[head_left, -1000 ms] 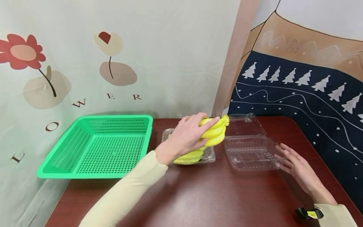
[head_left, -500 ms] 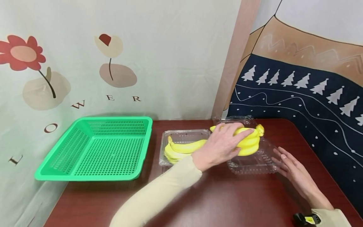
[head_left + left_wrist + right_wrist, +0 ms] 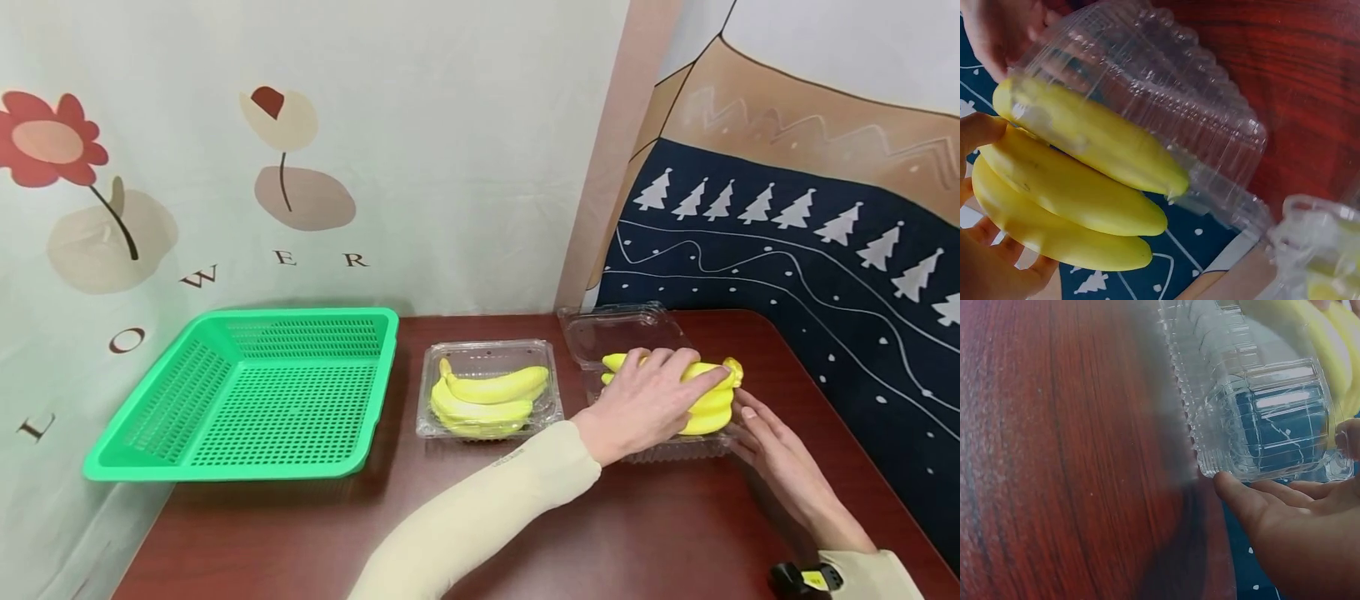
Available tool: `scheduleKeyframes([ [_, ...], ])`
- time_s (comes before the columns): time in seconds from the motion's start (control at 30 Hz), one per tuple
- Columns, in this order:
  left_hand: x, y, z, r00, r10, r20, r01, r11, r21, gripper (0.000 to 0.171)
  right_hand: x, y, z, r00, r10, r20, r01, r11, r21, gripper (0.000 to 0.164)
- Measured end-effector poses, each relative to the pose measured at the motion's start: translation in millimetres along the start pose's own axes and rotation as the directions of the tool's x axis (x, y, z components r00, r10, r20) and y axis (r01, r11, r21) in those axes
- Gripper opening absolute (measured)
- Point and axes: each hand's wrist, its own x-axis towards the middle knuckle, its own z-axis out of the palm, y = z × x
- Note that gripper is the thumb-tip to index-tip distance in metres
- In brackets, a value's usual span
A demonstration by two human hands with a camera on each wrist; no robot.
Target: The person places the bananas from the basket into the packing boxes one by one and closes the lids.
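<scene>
In the head view my left hand [image 3: 647,402] grips a bunch of yellow bananas [image 3: 708,414] from above, with the stem end to the right. The bunch is at an open clear plastic clamshell box [image 3: 619,335] on the right side of the table; the hand hides much of the box. Several bananas [image 3: 1075,181] fan out below the left fingers in the left wrist view, one partly behind clear plastic. My right hand [image 3: 791,471] rests against the box's right side. In the right wrist view its straight fingers [image 3: 1244,497] are at the box wall [image 3: 1285,425].
A second clear box [image 3: 552,408] with bananas [image 3: 487,400] inside stands mid-table. Left of it is a green plastic basket [image 3: 292,417] with perforated walls. Printed curtains [image 3: 450,167] hang behind the dark red-brown table [image 3: 600,533].
My left hand has carried the banana bunch rightward from above the middle box to the right-hand box. The middle box with its bananas is now uncovered. My right hand has stayed nearly still.
</scene>
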Motion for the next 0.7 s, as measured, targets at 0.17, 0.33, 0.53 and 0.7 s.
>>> scheduleKeyframes([
  [0.17, 0.7, 0.8, 9.9, 0.997, -0.046, 0.066, 0.047, 0.999, -0.016, 0.081, 0, -2, 3, 0.999, -0.039, 0.029, 0.039, 0.999, 0.005, 0.064],
  [0.33, 0.2, -1.7, 18.3, 0.988, -0.090, 0.127, 0.100, 0.992, -0.079, 0.079, -3, -2, 5, 0.998, -0.044, 0.052, 0.043, 0.999, 0.023, 0.064],
  [0.53, -1.5, -5.0, 27.1, 0.982, -0.115, 0.149, 0.136, 0.980, -0.144, 0.078, -3, 0, 7, 0.998, -0.038, 0.055, 0.038, 0.999, 0.016, 0.065],
  [0.7, -2.7, -4.7, 32.8, 0.979, -0.126, 0.158, 0.149, 0.978, -0.144, 0.076, -3, 1, 9, 0.998, -0.031, 0.056, 0.030, 0.999, 0.017, 0.065],
])
